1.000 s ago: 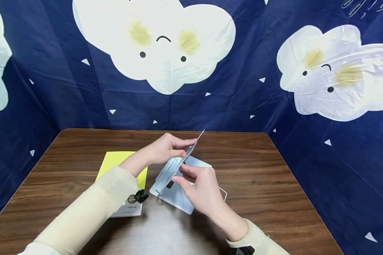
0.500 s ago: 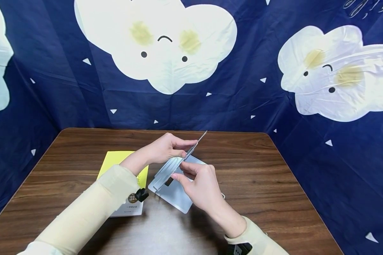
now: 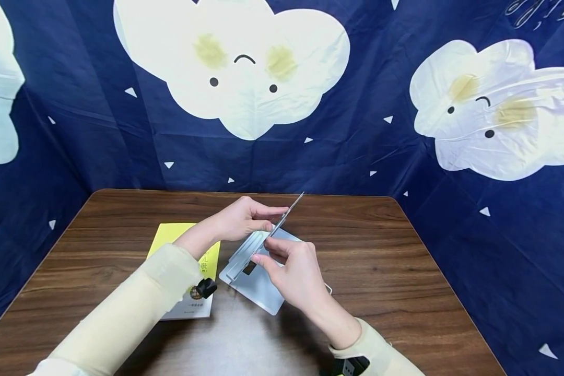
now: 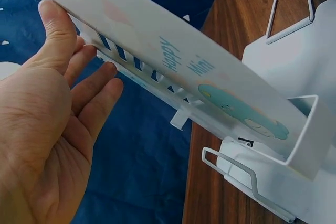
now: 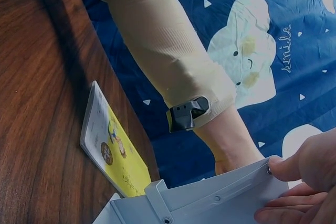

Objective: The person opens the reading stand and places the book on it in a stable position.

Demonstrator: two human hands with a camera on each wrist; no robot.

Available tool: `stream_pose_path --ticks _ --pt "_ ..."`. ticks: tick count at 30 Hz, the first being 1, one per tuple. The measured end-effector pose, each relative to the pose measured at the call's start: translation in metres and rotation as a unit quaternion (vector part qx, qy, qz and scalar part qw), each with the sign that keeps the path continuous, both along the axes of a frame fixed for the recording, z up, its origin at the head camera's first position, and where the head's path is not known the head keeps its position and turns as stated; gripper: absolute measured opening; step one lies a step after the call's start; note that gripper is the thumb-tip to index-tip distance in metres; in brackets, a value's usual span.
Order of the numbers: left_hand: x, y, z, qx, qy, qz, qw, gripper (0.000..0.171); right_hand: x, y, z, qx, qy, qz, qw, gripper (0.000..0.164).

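Observation:
A white metal book stand (image 3: 263, 295) is partly unfolded on the table. Its flat base plate lies low, while a slanted panel (image 4: 173, 51) printed "Happy Mini" and a green cartoon animal rises above it. My left hand (image 3: 242, 219) pinches the upper part of this panel between thumb and fingers. Lower down, my right hand (image 3: 298, 271) pinches the panel's near side, thumb over the edge. In the left wrist view, a bent ledge and wire page clips (image 4: 231, 166) show at the stand's lower end. Screws dot the panel's back in the right wrist view.
A yellow and white book (image 3: 169, 235) lies left of the stand, partly under my left forearm. The wooden table (image 3: 380, 261) ends at a blue cloth (image 3: 380, 156) with cloud prints. Black straps (image 5: 184, 115) sit on both wrists.
The base of the stand has shifted slightly left, and less of the wire clip shows beside my right hand. Both hands keep their hold with little movement.

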State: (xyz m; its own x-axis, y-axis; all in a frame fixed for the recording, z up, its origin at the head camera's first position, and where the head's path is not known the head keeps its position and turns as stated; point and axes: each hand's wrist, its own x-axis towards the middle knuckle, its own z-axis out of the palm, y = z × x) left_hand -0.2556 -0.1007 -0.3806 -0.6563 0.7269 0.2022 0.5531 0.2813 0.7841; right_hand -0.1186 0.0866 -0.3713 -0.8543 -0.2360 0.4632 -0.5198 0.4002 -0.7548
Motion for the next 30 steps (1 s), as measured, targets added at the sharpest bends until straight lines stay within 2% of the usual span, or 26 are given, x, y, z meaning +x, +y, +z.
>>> stream_pose_path --ticks 7,14,18,21,25,30 --pt "0.007 -0.005 0.004 0.003 0.013 -0.003 0.9999 0.045 -0.001 -0.001 0.001 -0.003 -0.007 -0.003 1.0 0.033" --pt "0.02 -0.014 0.008 0.031 0.015 -0.014 0.9993 0.044 -0.002 -0.001 -0.001 0.0 -0.014 -0.005 1.0 0.033" --pt "0.027 -0.019 0.012 0.066 -0.007 -0.045 0.9968 0.05 -0.003 -0.001 -0.001 -0.006 -0.015 0.001 1.0 0.034" --pt "0.032 -0.023 0.014 0.089 -0.019 -0.089 0.9919 0.063 -0.004 -0.001 -0.002 -0.004 -0.012 0.003 1.0 0.033" --pt "0.036 -0.028 0.015 0.092 -0.012 -0.131 0.9869 0.078 -0.004 -0.001 -0.002 0.006 -0.005 0.002 1.0 0.032" --pt "0.039 -0.029 0.016 0.065 0.031 -0.129 0.9891 0.086 -0.005 0.001 -0.002 0.005 -0.009 0.011 1.0 0.032"
